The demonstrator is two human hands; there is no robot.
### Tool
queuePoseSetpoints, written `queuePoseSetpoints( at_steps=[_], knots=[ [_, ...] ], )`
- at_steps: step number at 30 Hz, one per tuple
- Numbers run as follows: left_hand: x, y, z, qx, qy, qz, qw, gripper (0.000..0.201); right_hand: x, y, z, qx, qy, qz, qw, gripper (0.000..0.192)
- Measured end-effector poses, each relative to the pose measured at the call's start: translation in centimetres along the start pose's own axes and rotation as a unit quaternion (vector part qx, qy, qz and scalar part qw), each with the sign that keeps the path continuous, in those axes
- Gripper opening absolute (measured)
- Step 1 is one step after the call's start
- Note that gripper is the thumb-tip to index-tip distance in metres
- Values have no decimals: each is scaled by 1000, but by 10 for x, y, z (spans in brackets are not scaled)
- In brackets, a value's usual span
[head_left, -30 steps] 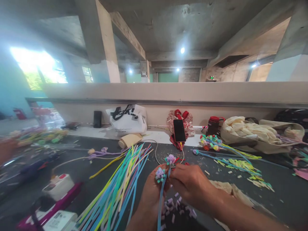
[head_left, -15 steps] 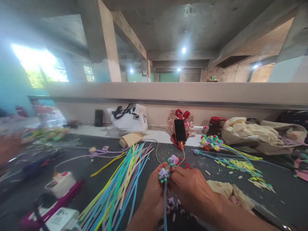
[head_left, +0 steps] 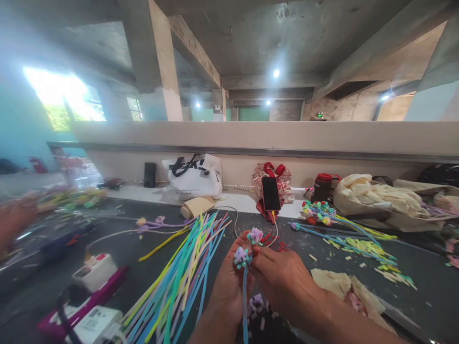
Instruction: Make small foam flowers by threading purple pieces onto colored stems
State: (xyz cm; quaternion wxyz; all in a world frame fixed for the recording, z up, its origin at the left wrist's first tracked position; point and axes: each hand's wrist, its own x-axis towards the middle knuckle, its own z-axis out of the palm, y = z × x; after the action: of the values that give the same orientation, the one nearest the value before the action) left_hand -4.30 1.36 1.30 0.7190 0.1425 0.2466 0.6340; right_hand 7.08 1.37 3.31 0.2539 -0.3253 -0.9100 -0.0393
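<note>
In the lower middle, my left hand is closed around a small craft flower with a lilac head, teal bits round it and a long blue stem that hangs down toward me. A second lilac flower head stands just above, between my hands. My right hand is bent in close against the left, its fingertips pinched at the base of these flower heads. What lies between those fingertips is hidden. Small lilac cut pieces are scattered on the dark table below my hands.
A bundle of long coloured strips lies left of my hands, near a power strip. Finished-looking flowers and cut pieces lie right. A phone leans at the back. Another person's hand shows far left.
The view has shifted slightly, so the background sits a little farther right. Both hands keep their hold, and the flower heads have moved slightly left and up in the picture.
</note>
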Motion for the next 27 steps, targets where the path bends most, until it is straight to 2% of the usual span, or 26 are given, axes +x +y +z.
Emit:
queuePoseSetpoints(
  at_steps=[3, 5, 8, 10, 13, 19, 23, 27],
  knots=[
    [0, 0, 2, 7, 19, 14, 1000, 39, 3, 0, -1, 160, -3, 88, 983, 17],
    [-1, 0, 4, 14, 30, 21, 999, 41, 8, 2, -2, 304, -27, 177, 936, 21],
    [-2, 0, 5, 27, 31, 29, 999, 45, 13, 6, -1, 462, -63, 274, 841, 18],
    [-2, -1, 5, 35, 20, 40, 998, 46, 15, 6, 1, 509, -58, 302, 804, 15],
    [-1, -2, 4, 33, 0, 60, 998, 45, 16, 1, 4, 556, -25, 327, 764, 21],
    [1, -1, 3, 26, 13, 87, 996, 38, 22, -7, 11, 596, 31, 333, 730, 26],
    [2, -1, 3, 11, 20, 86, 996, 36, 23, -4, 13, 629, 33, 344, 696, 23],
    [1, -2, 5, 30, 39, 59, 997, 24, 22, 6, 7, 632, 57, 339, 694, 21]
  ],
)
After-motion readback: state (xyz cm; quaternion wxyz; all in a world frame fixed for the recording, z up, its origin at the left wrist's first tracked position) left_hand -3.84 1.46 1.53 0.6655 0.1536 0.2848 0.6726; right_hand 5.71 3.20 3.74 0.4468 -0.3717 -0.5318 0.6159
